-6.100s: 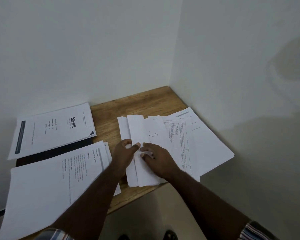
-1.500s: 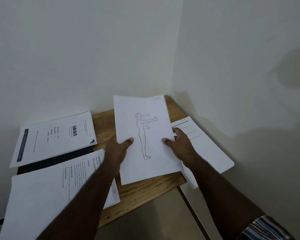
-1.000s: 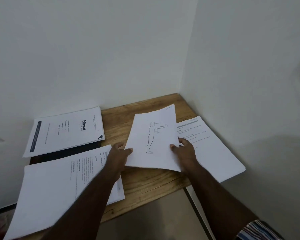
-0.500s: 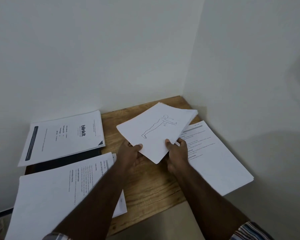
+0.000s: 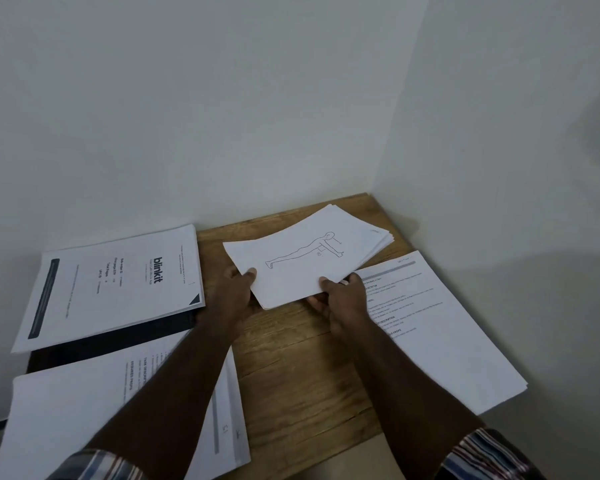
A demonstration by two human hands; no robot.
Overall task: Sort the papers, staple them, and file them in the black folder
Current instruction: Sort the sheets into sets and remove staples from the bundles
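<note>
What I hold: a thin stack of sheets [image 5: 309, 258], the top one bearing a line drawing of a standing figure with arms out.
My left hand [image 5: 234, 294]: thumb on top of the stack's near-left corner, fingers curled beneath it.
My right hand [image 5: 342, 297]: thumb on the stack's near edge, fingers curled under; a pinch, not a flat press.
Where the stack is: over the bare wood of the table [image 5: 291, 375], toward its far right corner; its far end seems to be down or nearly so, but I cannot tell for sure.
Long axis: it runs from my hands away to the far right corner, slantwise to the table's front edge.
Which way it lies from my fingers: straight ahead and beyond them; both hands sit at the near end, the far end is free and fans slightly.
Neighbours: a printed pile [image 5: 440, 323] along the right edge, its corner just beside my right hand; a cover sheet marked blinkit [image 5: 118, 282] at the far left, resting on the black folder [image 5: 111, 344]; another text pile [image 5: 118, 410] at the near left corner.
Nearer hand for the folder: the left, I judge, since the folder lies just beside that wrist.
Stapler: none in view.
Next move, as I judge it: square the fanned far edges before fastening.
</note>
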